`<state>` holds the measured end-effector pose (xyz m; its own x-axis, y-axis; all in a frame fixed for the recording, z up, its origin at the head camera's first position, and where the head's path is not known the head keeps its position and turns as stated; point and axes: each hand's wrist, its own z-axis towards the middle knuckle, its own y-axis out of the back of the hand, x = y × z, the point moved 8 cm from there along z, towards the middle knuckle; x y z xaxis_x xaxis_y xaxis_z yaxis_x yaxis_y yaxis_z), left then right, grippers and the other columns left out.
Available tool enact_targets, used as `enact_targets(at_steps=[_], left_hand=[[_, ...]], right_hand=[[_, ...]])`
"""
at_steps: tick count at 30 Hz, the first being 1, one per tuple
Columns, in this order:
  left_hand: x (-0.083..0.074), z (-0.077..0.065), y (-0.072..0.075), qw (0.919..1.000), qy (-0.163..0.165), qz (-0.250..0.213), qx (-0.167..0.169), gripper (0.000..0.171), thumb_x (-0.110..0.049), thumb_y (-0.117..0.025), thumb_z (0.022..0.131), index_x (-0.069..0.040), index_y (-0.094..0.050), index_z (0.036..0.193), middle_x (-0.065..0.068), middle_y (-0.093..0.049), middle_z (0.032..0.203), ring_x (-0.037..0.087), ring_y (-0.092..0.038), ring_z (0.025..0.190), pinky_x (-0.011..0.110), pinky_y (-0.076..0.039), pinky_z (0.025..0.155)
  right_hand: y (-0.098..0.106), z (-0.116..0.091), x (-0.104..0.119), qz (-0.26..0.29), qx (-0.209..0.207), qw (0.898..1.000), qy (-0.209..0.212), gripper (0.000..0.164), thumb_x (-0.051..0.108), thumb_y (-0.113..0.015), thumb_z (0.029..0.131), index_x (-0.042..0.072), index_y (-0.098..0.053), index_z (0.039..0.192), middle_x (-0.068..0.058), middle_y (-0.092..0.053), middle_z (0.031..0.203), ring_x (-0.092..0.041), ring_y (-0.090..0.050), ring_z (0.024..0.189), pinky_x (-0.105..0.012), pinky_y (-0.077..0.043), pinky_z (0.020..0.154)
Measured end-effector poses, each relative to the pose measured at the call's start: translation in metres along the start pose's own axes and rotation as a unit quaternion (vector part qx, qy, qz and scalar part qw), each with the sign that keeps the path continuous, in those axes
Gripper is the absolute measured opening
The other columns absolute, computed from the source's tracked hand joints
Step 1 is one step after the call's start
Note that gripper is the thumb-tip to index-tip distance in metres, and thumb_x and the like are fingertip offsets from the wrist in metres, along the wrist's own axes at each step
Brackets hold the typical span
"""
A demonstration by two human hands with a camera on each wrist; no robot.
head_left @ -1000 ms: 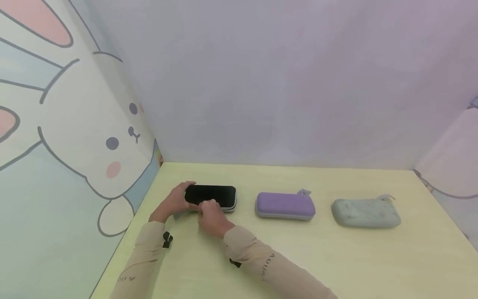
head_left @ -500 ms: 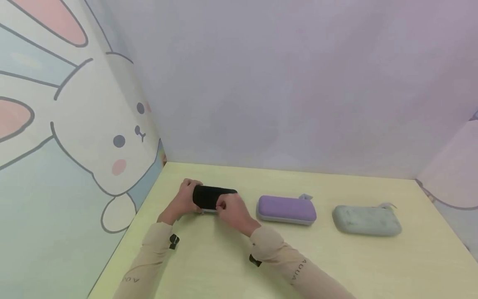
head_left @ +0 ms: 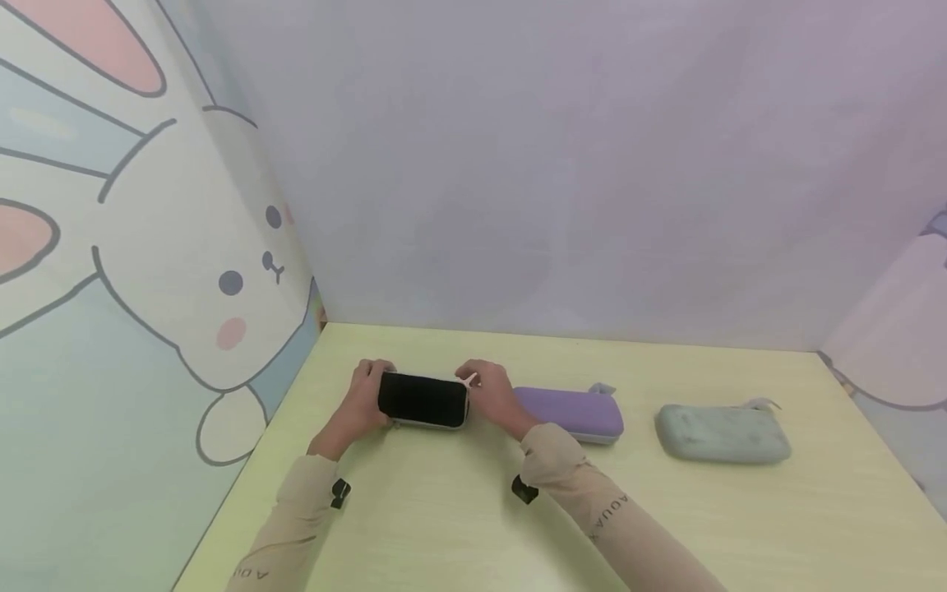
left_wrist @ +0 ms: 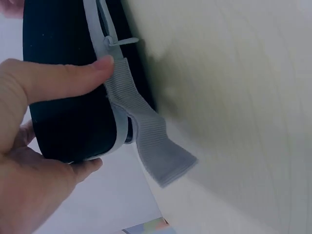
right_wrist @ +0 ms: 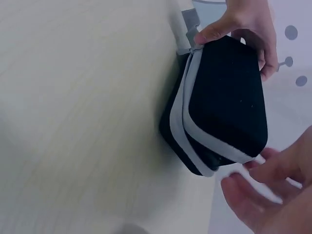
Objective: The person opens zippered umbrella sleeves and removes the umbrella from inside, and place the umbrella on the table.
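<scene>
A black pencil case with light grey zipper edging stands at the left of the table. My left hand grips its left end. In the left wrist view the left thumb presses by a grey ribbon tab, near a small zipper pull. My right hand is at the case's far right corner, its fingers curled at the zipper's end, where a pale pull shows. In the right wrist view the zipper gapes along the near side and right end; some right fingertips are hidden behind the case.
A purple pencil case lies right behind the right wrist, partly covered by it. Farther right is a grey-green pencil case. The pale yellow table meets a lilac backdrop behind and a rabbit-printed wall at left.
My right hand has travelled right along the near edge of the black case and round to its far right corner, and the zipper has opened behind it. The left hand keeps its grip.
</scene>
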<state>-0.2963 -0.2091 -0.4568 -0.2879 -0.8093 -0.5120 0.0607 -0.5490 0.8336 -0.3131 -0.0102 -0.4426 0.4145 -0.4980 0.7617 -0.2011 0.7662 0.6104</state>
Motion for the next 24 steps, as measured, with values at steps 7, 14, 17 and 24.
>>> enact_targets(at_steps=[7, 14, 17, 24], left_hand=[[-0.005, -0.002, 0.006, 0.9993, -0.006, -0.022, -0.028, 0.072, 0.025, -0.068, 0.049, -0.006, -0.041, 0.109, 0.019, -0.037, 0.115, 0.035, -0.037, 0.110, 0.053, -0.043, 0.088], [-0.008, -0.018, 0.014, 0.9968, -0.030, -0.042, -0.061, 0.065, 0.024, -0.070, 0.051, -0.006, -0.047, 0.104, 0.019, -0.042, 0.113, 0.035, -0.043, 0.108, 0.053, -0.042, 0.090], [-0.013, -0.029, 0.022, 0.9931, -0.058, -0.046, -0.090, 0.061, 0.023, -0.074, 0.053, -0.007, -0.051, 0.100, 0.016, -0.046, 0.110, 0.034, -0.048, 0.105, 0.053, -0.044, 0.088], [-0.021, -0.061, 0.036, 0.9789, -0.136, -0.046, -0.146, 0.045, 0.018, -0.081, 0.054, -0.010, -0.062, 0.085, 0.005, -0.061, 0.094, 0.021, -0.059, 0.088, 0.031, -0.049, 0.079]], right_hand=[[-0.014, 0.000, -0.009, -0.017, 0.075, 0.997, -0.021, 0.039, -0.014, -0.045, 0.073, -0.002, -0.064, 0.105, -0.014, -0.065, 0.102, -0.027, -0.063, 0.091, -0.035, -0.050, 0.077], [-0.018, 0.000, -0.010, -0.001, 0.084, 0.996, -0.034, 0.042, -0.005, -0.049, 0.075, -0.001, -0.062, 0.114, -0.015, -0.063, 0.109, -0.026, -0.059, 0.096, -0.036, -0.049, 0.080], [-0.021, 0.000, -0.013, -0.026, 0.093, 0.995, -0.028, 0.045, 0.000, -0.057, 0.076, 0.002, -0.059, 0.121, -0.014, -0.061, 0.113, -0.024, -0.057, 0.098, -0.035, -0.048, 0.080], [-0.034, -0.005, -0.008, -0.099, 0.119, 0.988, -0.002, 0.061, 0.020, -0.078, 0.078, 0.011, -0.052, 0.133, -0.012, -0.055, 0.120, -0.028, -0.054, 0.108, -0.041, -0.046, 0.089]])
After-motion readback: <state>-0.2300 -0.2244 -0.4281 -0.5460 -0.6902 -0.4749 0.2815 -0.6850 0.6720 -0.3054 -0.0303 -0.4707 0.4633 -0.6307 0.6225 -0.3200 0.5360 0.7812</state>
